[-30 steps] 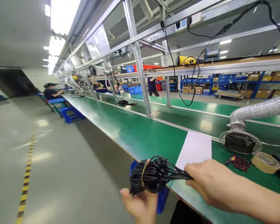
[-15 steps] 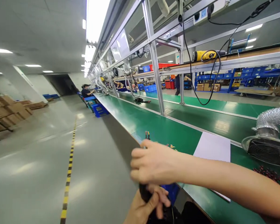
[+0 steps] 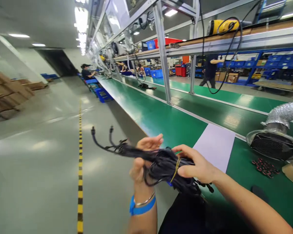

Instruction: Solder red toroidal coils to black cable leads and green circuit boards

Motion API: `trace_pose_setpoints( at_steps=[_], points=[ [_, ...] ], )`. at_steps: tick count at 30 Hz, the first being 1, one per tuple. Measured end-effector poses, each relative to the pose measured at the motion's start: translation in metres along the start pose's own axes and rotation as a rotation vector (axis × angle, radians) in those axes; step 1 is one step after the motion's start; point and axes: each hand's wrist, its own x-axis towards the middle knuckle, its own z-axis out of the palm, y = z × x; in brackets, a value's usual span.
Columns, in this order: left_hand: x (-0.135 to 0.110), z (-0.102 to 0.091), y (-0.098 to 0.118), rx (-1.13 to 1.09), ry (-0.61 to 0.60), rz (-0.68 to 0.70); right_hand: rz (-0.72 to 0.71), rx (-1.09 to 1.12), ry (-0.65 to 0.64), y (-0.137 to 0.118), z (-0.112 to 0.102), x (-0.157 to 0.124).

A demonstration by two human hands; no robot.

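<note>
- Cable bundle (image 3: pixel 164 164) sits at five o'clock, right hand (image 3: pixel 200 167) gripping it by the yellow band (image 3: pixel 176 168).
- Left hand (image 3: pixel 137 172) is spread, cables between thumb and fingers; closing lightly should steady the loose ends (image 3: pixel 93 131) toward ten o'clock.

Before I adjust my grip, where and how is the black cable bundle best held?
Likely around the thick coils at the yellow band, from the right, where the right hand is: the band gathers them there, while loose cable ends stick out at the left.
</note>
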Motion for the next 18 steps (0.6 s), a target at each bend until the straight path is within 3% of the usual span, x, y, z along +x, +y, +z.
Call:
trace_pose_setpoints(
  at_steps=[3, 6, 8, 10, 12, 15, 18],
  points=[
    [0.0, 0.003, -0.024, -0.059, -0.075, -0.178, -0.046, 0.023, 0.003, 0.009, -0.008, -0.006],
    [-0.001, 0.003, -0.036, -0.064, 0.024, -0.229, -0.031, -0.135, -0.028, 0.011, -0.007, -0.014],
    [-0.002, 0.003, -0.038, -0.024, 0.097, -0.238, -0.047, -0.31, 0.068, 0.011, -0.006, -0.019],
    [-0.002, 0.002, -0.037, 0.006, 0.139, -0.262, -0.163, -0.483, 0.198, 0.011, -0.006, -0.022],
    [-0.002, 0.0, -0.034, 0.025, 0.152, -0.282, -0.331, -0.628, 0.238, 0.011, -0.009, -0.025],
    [-0.002, 0.0, -0.029, 0.055, 0.14, -0.324, -0.458, -0.804, 0.153, 0.009, -0.013, -0.027],
    [-0.004, 0.001, -0.027, 0.085, 0.105, -0.378, -0.418, -0.901, 0.017, 0.009, -0.015, -0.031]
  ],
)
